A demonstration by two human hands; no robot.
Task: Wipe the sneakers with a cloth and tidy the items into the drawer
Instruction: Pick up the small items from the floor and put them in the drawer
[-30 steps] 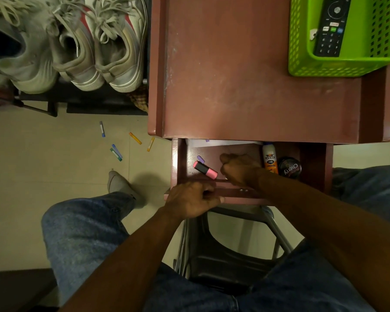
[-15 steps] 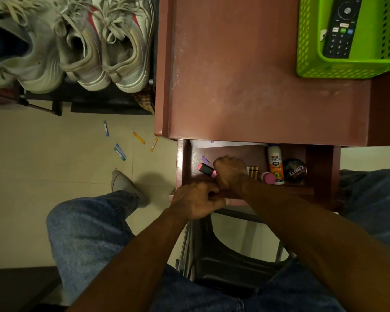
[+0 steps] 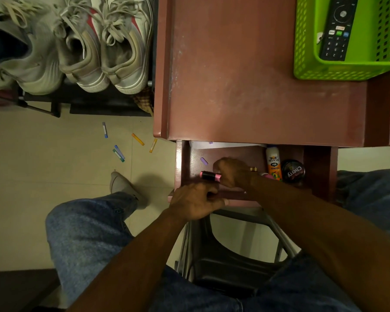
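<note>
Here we have the drawer pulled open under the red-brown desk, and our left hand grips its front edge with the fingers curled over the lip. Our right hand is inside the drawer with the fingers bent down around the end of a pink-and-black marker; we judge that they pinch it, though the fingertips themselves are hidden. The marker lies on the drawer floor near the front left corner, its long axis running left to right, the pink tip pointing left toward the drawer wall. We judge it light, rigid and smooth, so it may roll; taking it across the middle of the barrel should be surest. A glue bottle and a round polish tin sit toward the right end of the drawer. Several small coloured sticks are scattered on the floor, probably still to be gathered. The sneakers stand on a rack at the upper left, well apart from our hands
</note>
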